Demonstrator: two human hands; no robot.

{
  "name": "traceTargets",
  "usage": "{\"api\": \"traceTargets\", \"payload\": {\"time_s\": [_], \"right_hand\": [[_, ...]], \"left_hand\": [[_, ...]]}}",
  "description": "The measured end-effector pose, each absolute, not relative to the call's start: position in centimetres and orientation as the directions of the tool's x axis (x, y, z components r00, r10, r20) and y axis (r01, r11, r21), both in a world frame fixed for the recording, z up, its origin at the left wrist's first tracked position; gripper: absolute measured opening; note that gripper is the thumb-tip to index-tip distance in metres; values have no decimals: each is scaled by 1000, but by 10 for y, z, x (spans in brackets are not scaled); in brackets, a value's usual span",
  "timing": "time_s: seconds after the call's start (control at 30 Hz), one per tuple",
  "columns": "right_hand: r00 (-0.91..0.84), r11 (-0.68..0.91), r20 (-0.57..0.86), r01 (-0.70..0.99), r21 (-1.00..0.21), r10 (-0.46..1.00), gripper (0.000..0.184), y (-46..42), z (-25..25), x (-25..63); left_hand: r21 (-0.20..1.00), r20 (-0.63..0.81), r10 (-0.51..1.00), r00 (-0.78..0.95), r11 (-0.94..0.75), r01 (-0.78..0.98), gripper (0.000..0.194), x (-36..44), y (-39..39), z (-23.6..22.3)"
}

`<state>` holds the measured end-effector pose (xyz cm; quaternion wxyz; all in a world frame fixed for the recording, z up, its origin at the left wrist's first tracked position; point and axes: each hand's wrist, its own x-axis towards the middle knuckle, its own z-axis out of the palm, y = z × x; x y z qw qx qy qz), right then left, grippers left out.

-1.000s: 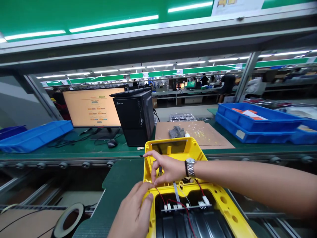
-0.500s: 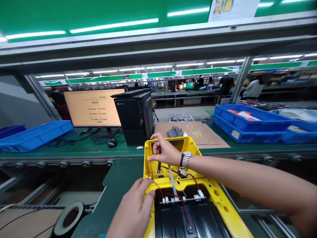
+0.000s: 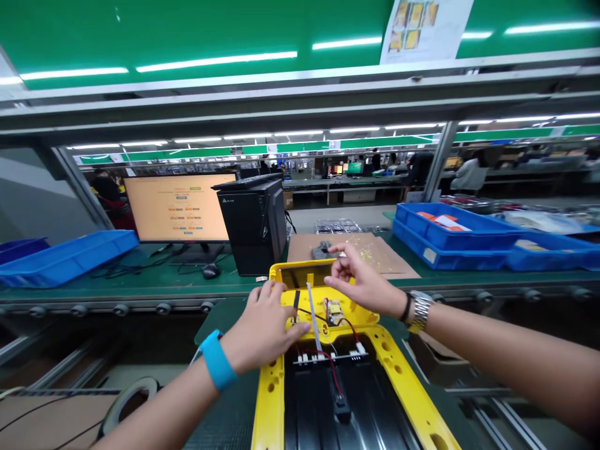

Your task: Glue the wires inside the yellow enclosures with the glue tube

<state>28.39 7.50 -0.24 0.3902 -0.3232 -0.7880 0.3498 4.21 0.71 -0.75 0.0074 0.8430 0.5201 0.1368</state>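
Left hand [image 3: 260, 325] on casing [image 3: 398, 375] (yellow), right hand [image 3: 363, 284] — above

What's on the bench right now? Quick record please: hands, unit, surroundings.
left hand: spread on the yellow plastic casing, blue wristband on wrist
right hand: raised over the casing's far end, nothing visibly held, metal watch on wrist
casing: open, black ribbed panel inside
wiring: red wires near small circuit board, white terminal strip
beyond: monitor, black PC tower, blue trays
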Motion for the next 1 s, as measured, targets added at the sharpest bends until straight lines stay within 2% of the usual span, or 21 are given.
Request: {"api": "traceTargets", "payload": {"time_s": [0.1,0.27,0.33,0.43,0.5,0.67,0.83,1.0], "right_hand": [[-455,416,283,224,-882,844,44,57,-2,305],[-420,152,57,195,-969,906,43,30,-5,325],[-368,0,-72,193,-981,927,34,22,-6,328],[-308,-195,-233,147,-970,922,20,16,-8,329],[-342,-271,-284,86,-959,896,20,16,-10,328],[-477,-388,-351,24,-921,805,26,22,-12,318],[-440,-450,-432,69,-890,787,22,28,-17,301],[-402,-408,-405,81,-909,822,20,29,-22,297]], "left_hand": [[219,150,856,496,-517,827,24,49,30,-6],[462,-140,743,655,-536,707,12,54,78,-8],[525,-183,675,714,-547,652,14,54,93,-10],[619,-168,602,780,-552,559,25,56,107,-13],[676,-143,575,805,-538,504,31,60,112,-18],[768,-116,540,834,-483,420,36,71,117,-31],[796,-112,547,830,-451,404,39,76,121,-34],[836,-136,535,834,-390,386,45,75,122,-36]]}}
